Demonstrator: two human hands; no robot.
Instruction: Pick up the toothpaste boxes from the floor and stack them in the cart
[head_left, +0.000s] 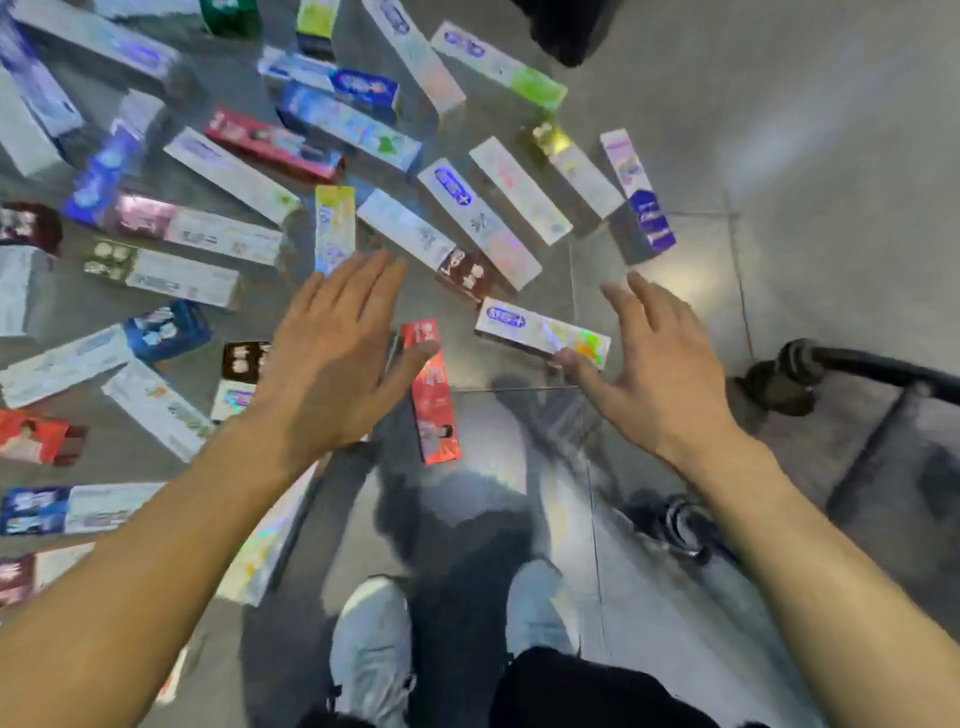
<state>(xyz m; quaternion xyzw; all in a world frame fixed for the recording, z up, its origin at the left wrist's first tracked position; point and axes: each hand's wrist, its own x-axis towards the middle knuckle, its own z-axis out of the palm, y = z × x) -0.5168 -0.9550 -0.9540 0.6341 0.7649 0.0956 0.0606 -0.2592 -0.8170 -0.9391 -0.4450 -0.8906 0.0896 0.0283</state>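
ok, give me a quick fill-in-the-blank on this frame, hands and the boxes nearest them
1. Both hands, left hand and right hand, are open and hold ____.
2. The red box lies on the floor between the two ____.
3. The right hand's thumb is at the rainbow-foil end of a ____ box with a blue oval logo.
4. The dark cart frame shows at the ____ edge of the view.

Missing words: nothing; hands; white; right
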